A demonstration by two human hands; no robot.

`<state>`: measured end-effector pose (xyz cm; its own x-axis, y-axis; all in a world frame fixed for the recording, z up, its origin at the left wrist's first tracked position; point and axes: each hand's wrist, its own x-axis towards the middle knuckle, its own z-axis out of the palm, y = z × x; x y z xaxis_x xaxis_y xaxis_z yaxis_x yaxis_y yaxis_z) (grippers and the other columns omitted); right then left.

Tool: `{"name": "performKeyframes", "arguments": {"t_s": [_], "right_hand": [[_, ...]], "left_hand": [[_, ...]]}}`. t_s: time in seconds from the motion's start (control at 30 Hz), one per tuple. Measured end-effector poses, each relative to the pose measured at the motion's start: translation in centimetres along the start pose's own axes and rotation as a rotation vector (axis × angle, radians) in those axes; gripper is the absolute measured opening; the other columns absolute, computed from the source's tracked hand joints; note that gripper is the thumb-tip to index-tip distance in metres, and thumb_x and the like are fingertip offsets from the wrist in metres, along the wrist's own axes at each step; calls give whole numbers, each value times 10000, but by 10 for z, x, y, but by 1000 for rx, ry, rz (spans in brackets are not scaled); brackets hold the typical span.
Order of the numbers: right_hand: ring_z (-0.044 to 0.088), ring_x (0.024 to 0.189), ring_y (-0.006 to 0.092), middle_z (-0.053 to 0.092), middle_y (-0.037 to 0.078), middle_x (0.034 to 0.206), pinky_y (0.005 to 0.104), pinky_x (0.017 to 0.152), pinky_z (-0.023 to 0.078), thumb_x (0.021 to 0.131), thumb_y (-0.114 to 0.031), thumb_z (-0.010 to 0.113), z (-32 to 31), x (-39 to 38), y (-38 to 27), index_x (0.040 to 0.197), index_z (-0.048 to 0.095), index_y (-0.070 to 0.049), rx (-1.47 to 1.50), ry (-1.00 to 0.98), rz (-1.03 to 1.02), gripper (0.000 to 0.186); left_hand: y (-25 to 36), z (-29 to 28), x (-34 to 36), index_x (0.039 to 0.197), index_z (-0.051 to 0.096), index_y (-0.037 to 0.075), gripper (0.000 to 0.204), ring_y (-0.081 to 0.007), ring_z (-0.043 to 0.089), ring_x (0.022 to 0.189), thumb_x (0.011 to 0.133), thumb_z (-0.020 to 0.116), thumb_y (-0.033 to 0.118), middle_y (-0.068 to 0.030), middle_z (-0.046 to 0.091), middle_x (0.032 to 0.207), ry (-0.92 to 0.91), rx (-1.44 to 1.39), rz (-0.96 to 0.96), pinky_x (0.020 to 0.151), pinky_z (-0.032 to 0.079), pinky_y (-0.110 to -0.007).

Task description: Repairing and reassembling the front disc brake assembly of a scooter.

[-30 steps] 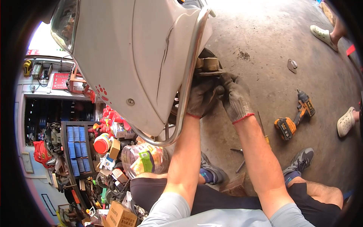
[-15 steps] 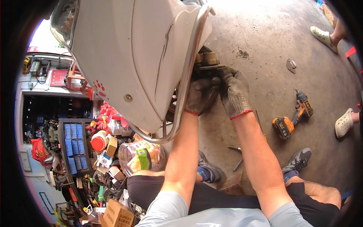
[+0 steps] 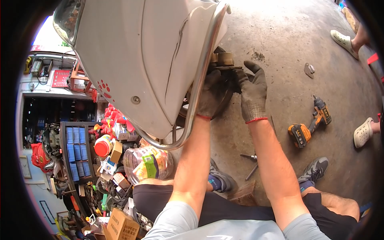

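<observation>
A white vehicle body panel [image 3: 120, 56], scratched and marked with red paw prints, fills the upper left beside a curved metal guard tube [image 3: 202, 60]. Behind the tube sits a worn cylindrical metal part [image 3: 225, 59] on a flat plate [image 3: 231, 68]. My left hand [image 3: 210, 94], in a dark glove, is curled under that part, partly behind the tube; what it grips is hidden. My right hand [image 3: 252, 92], gloved likewise, touches the plate's right end with bent fingers, one finger raised away from it; anything between the others is too dark to make out.
An orange cordless drill [image 3: 304, 132], metal tools [image 3: 251, 172] and a small plate [image 3: 309, 70] lie on the concrete floor [image 3: 288, 40]. Another person's feet in clogs [image 3: 362, 130] are at right. A plastic tub [image 3: 148, 164], boxes [image 3: 120, 224] and cluttered shelves [image 3: 78, 148] crowd the left.
My right hand has shifted slightly up and right, and one of its fingers has lifted away from the part. The view has drifted a little; my left hand remains under the part.
</observation>
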<state>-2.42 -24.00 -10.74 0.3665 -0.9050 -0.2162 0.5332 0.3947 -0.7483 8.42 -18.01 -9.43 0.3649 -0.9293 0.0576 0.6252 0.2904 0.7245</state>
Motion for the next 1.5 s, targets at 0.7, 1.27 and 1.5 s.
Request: {"name": "performKeyframes", "arguments": {"t_s": [0.7, 1.27, 1.5], "right_hand": [[680, 941, 325, 706, 168, 987, 372, 828, 540, 820, 11, 673, -13, 8, -8, 1117, 680, -40, -714, -159, -757, 301], [617, 984, 294, 598, 150, 1032, 355, 859, 517, 798, 161, 560, -16, 27, 18, 1124, 614, -25, -700, -209, -852, 379], [625, 959, 323, 601, 156, 1025, 375, 841, 518, 780, 171, 519, -18, 30, 17, 1073, 597, -25, -743, -224, -900, 361]], "left_hand": [[-19, 6, 15, 1273, 605, 146, 447, -294, 604, 1070, 906, 708, 380, -126, 644, 1213, 145, -139, 114, 768, 514, -414], [-24, -1, 14, 1351, 563, 145, 482, -260, 635, 1108, 920, 716, 295, -95, 650, 1238, 148, -31, 161, 974, 525, -456], [-24, -5, 15, 1353, 564, 148, 491, -253, 629, 1128, 908, 734, 267, -82, 645, 1255, 65, -17, 174, 988, 519, -455]]}}
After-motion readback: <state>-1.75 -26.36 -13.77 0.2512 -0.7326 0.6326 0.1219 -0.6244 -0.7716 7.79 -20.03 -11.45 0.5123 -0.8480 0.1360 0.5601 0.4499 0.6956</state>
